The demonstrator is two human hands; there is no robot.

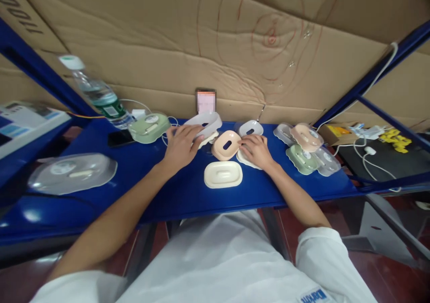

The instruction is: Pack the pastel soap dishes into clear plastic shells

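Note:
My left hand (183,142) reaches over the near side of a pale translucent oval cover (210,125), fingers stretched and thumb apart. A cream piece (208,140) shows partly under that cover. In the middle, a peach oval tray with a slot (227,144) sits tilted. My right hand (258,151) has bent fingers closed at its right edge. Below my right palm, another cream piece (247,160) is largely hidden. Closest to me lies a cream oval lid with a raised middle (223,175). Behind my right hand stands a white slotted tray (251,128).
A clear-covered green box (149,128) and a water bottle (104,99) stand at the back left. Another covered box (72,174) lies left. Several boxes, one peach (306,137), are grouped right. A phone (206,101) leans against the cardboard wall (161,39).

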